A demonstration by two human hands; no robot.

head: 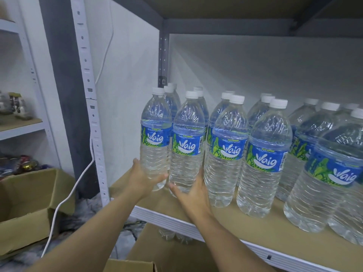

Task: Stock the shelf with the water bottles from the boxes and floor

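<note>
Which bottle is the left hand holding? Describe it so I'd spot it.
Find the wooden shelf lined with water bottles. Go to its left end, by the white post. The bottle there, gripped low by the left hand, is the front row's leftmost; its label reads Drinking Water.

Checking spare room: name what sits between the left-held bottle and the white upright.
Head view: only bare shelf board between bottle and upright.
</note>
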